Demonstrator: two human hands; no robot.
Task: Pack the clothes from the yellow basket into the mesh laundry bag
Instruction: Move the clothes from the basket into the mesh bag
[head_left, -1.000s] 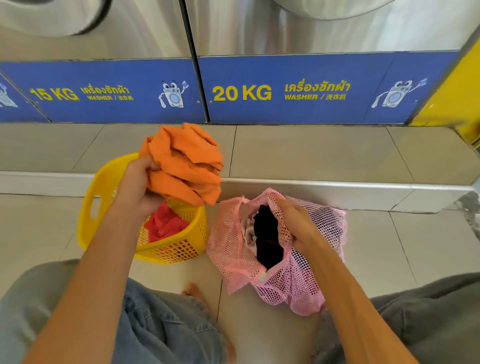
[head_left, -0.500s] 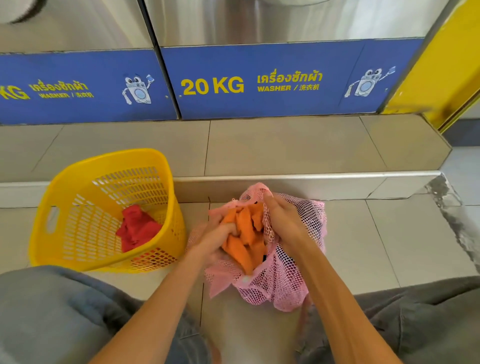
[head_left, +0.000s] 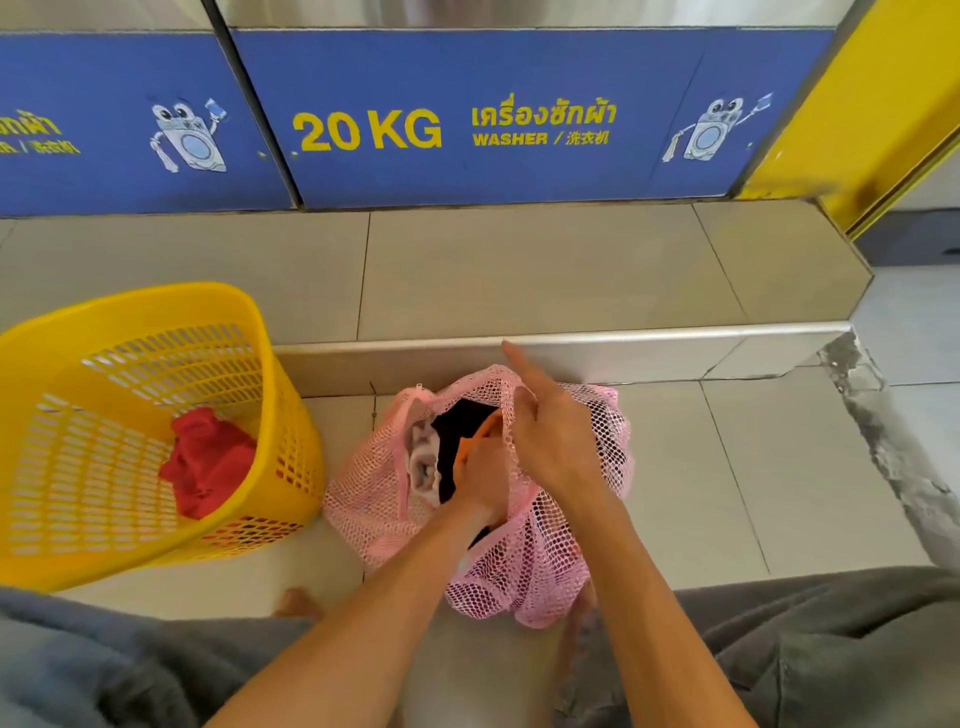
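The pink mesh laundry bag (head_left: 540, 561) lies on the tiled floor in front of me, its mouth open. Inside it I see a black garment (head_left: 457, 431), a pale garment (head_left: 423, 462) and a strip of the orange garment (head_left: 485, 431). My left hand (head_left: 480, 480) is pushed down into the bag's mouth, closed on the orange garment. My right hand (head_left: 550, 431) grips the bag's right rim, index finger pointing up. The yellow basket (head_left: 67, 488) stands to the left, holding a red garment (head_left: 205, 462).
A raised tiled step with a metal edge (head_left: 597, 338) runs just behind the bag and basket. Blue washer panels (head_left: 467, 119) stand above it. My knees in grey shorts (head_left: 831, 649) frame the bottom, with a bare foot (head_left: 296, 603) between them.
My left hand carried the orange garment from above the basket into the bag and has pushed it deep inside. My right hand kept hold of the bag's rim.
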